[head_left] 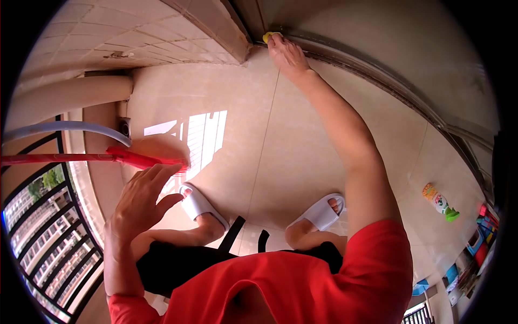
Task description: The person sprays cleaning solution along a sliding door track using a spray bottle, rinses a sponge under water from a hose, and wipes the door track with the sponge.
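Note:
My right hand (290, 55) reaches far forward, its fingers closed on a yellow cloth or sponge (271, 36). It presses this against the end of the dark door track (377, 70), beside the tiled wall's corner. My left hand (144, 200) is raised at the left above my knee, fingers extended and thumb apart, holding nothing. Just beyond its fingertips, the red broom (145, 158) lies across the view over the tiled floor (302, 151).
A pale hose (70, 126) curves near a thick pipe (81, 97) at the left, above a black railing (43, 216). On the right floor lies a bottle with a green nozzle (440, 202). Colorful items (480, 240) crowd the far right edge.

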A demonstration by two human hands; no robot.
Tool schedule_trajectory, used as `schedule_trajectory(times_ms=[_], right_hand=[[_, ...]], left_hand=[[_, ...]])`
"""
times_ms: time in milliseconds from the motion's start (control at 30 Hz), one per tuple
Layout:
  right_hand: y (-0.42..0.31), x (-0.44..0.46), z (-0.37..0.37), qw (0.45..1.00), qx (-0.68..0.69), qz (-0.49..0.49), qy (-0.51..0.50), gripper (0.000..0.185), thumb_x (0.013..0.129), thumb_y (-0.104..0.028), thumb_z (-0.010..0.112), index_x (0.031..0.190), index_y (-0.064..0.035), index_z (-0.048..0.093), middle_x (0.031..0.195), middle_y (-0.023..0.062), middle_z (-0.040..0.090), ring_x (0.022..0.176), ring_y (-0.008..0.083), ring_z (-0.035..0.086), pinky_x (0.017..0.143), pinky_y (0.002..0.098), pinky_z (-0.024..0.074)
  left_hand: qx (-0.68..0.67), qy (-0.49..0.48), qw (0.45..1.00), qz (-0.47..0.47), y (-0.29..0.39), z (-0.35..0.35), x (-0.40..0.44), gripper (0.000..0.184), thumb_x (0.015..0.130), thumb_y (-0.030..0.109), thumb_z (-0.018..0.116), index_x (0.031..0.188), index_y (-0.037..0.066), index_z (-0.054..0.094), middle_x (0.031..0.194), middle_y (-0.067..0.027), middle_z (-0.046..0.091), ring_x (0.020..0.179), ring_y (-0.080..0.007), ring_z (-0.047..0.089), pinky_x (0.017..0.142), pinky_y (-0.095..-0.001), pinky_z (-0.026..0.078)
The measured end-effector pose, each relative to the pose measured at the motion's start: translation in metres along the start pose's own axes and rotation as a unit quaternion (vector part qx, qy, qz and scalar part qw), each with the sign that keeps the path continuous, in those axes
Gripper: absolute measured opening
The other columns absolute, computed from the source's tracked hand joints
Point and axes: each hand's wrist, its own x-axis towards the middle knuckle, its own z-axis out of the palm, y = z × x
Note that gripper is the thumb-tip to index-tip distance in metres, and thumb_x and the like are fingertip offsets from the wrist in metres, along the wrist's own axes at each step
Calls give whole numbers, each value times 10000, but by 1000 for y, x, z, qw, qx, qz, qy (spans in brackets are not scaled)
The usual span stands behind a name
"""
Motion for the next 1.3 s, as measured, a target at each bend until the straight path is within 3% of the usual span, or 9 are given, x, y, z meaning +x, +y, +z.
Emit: schedule_trajectory(times_ms=[100,400,567,700,800,900,967,1133,1300], right_hand=[[39,-10,-4,988,-50,-137,45,190,928,-181,451,1006,-13,493,925,227,637,877,379,634,772,442,506],[24,-18,-22,993,-110,-50,7,176,865,-70,495,1010,-2,569,939,202,619,823,373,651,716,431,538],[-12,10,18,989,70,9,133,170,767,-38,590,933,-6,610,896,188,617,808,389,647,697,420,550],[-20,3,25,921,286,145,219,194,812,-66,601,983,-27,686,841,222,659,815,391,645,725,398,540],[-30,11,27,760,545,303,185,200,834,-81,597,997,-55,710,816,217,670,805,387,644,727,385,539],[-30,3,30,920,271,185,215,219,870,-93,579,1058,-29,670,978,176,664,815,342,650,731,398,524],[-18,-4,34,966,148,79,198,241,823,-79,589,1055,-30,632,957,152,643,796,344,653,709,409,539],[20,-3,-6,974,-101,-179,92,188,819,-47,545,1002,-34,582,978,120,585,868,289,652,685,415,547],[29,-17,-25,983,-139,-118,34,195,855,-79,512,1028,-3,561,982,132,583,873,291,650,701,409,548]], left_hand=[[-12,8,1000,20,3,-1,3,510,800,150,706,1265,81,508,1165,-142,587,1076,-342,560,922,-423,439],[15,18,1000,14,-2,1,4,455,800,170,702,1209,68,531,1112,-133,603,1026,-333,582,863,-415,464],[16,27,999,23,-1,1,2,454,804,162,696,1210,53,523,1100,-140,603,1018,-338,583,860,-419,464],[3,25,999,23,-2,-1,1,460,802,157,698,1213,51,521,1104,-144,602,1016,-341,583,863,-422,463],[7,24,1000,14,-6,2,-1,477,790,147,707,1219,51,522,1110,-145,601,1017,-340,581,871,-426,460],[-6,-18,1000,-18,-4,-5,-6,507,799,143,703,1262,67,511,1173,-154,592,1076,-341,572,927,-429,444],[-14,-14,1000,-16,-2,-6,-8,517,791,136,707,1264,66,511,1172,-150,593,1074,-340,573,926,-426,444],[-15,0,1000,-13,-9,-1,-12,520,773,124,717,1250,64,519,1149,-144,599,1048,-343,577,904,-425,450],[-22,24,999,2,-4,-5,-15,494,768,139,718,1221,62,534,1110,-142,607,1019,-342,582,879,-421,457]])
